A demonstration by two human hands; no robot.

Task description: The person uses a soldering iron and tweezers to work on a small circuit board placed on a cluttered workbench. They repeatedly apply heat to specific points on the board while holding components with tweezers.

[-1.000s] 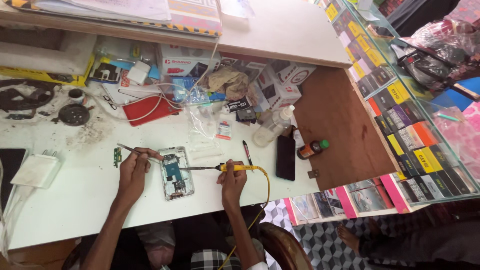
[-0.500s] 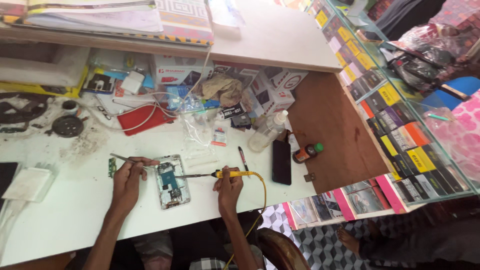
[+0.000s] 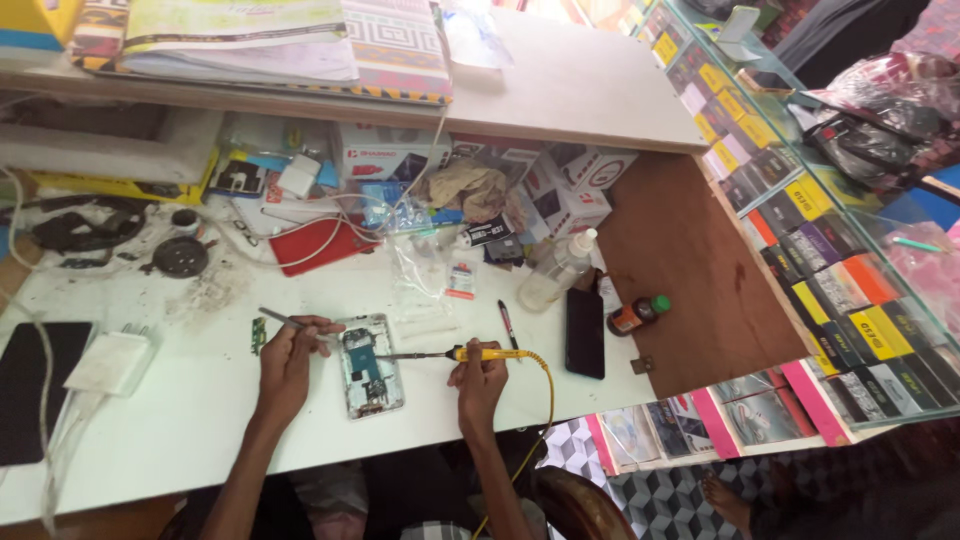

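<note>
An opened phone (image 3: pixel 368 364) with its back off lies on the white worktable (image 3: pixel 180 430), its circuit board showing. My left hand (image 3: pixel 290 352) grips thin metal tweezers (image 3: pixel 282 319) just left of the phone, the tips pointing toward its upper edge. My right hand (image 3: pixel 478 378) holds a yellow-handled soldering iron (image 3: pixel 470 353), whose metal tip reaches left onto the phone's board. The iron's yellow cord (image 3: pixel 545 400) curves down off the table's front edge.
A black phone (image 3: pixel 584 333) lies face down right of my right hand, next to a small brown bottle (image 3: pixel 636 315), a clear plastic bottle (image 3: pixel 556 272) and a pen (image 3: pixel 508 324). Boxes, cables and a red case (image 3: pixel 318 246) crowd the back. A glass display counter (image 3: pixel 830 240) stands right.
The camera view has drifted, so the scene sits slightly lower and left in frame. Both hands hold the same tools over the phone; the iron's tip stays on the board.
</note>
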